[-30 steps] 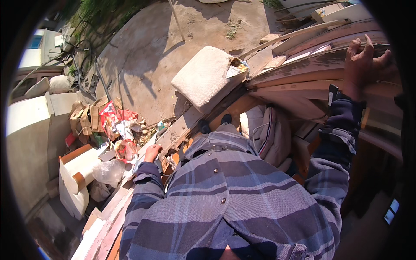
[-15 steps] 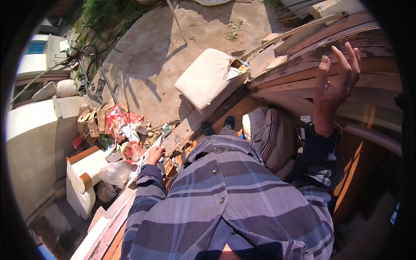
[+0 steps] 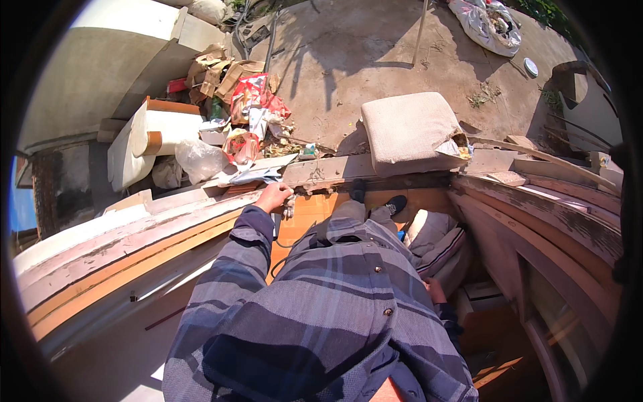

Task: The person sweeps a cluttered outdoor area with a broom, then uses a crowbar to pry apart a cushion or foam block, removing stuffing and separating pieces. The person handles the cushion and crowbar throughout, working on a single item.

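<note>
My left hand (image 3: 273, 198) is resting, fingers curled, at the weathered frame (image 3: 194, 201), beside a grey crumpled item (image 3: 289, 206); I cannot tell whether it is pinching that. My right hand (image 3: 435, 289) is lying half-hidden near the striped beige bundle (image 3: 445, 251), grip unclear. I am judging this a steadying step; any next move is calling for a confirmed left hold.

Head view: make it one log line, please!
left hand: near ledge, grip unclear | right hand: beside beige bundle, grip unclear | torn block: at ledge
</note>
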Action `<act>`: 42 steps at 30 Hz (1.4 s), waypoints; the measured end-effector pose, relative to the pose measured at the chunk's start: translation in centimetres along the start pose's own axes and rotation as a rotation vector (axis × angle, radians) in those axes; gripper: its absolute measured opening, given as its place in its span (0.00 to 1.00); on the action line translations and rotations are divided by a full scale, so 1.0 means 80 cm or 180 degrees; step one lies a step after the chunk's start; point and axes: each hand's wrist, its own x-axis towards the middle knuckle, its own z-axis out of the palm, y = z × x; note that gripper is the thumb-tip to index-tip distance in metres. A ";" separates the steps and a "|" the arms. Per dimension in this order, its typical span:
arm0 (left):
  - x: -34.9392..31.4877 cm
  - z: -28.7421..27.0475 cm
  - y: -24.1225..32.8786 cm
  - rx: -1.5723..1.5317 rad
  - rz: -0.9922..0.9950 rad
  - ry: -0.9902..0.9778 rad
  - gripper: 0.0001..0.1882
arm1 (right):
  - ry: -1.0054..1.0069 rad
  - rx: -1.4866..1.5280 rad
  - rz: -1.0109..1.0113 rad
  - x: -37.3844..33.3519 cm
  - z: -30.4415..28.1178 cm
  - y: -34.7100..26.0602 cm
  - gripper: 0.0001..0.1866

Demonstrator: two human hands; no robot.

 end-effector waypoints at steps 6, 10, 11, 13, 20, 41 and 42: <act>-0.016 0.010 -0.086 -0.0303 -0.0674 -0.0156 0.12 | 0.0901 0.2075 0.1529 0.034 -0.024 -0.017 0.14; -0.005 0.008 -0.149 -0.0643 -0.0677 -0.0211 0.12 | 0.1142 0.2233 0.1303 0.063 -0.041 -0.066 0.14; -0.001 0.003 -0.161 -0.0546 -0.0751 -0.0111 0.12 | 0.1205 0.2249 0.1363 0.069 -0.037 -0.082 0.14; 0.009 -0.016 -0.180 -0.0762 -0.0786 -0.0068 0.12 | 0.1065 0.2170 0.1326 0.076 -0.024 -0.116 0.14; 0.049 -0.089 -0.232 -0.0778 -0.0462 0.0388 0.15 | 0.0562 0.1620 0.1153 0.090 0.042 -0.227 0.14; 0.198 -0.201 -0.130 -0.0030 0.0566 0.0659 0.15 | 0.0578 0.2087 0.1872 0.244 0.044 -0.286 0.13; 0.208 -0.209 -0.124 0.0111 0.0380 0.0353 0.16 | 0.0572 0.2220 0.1673 0.258 0.041 -0.287 0.13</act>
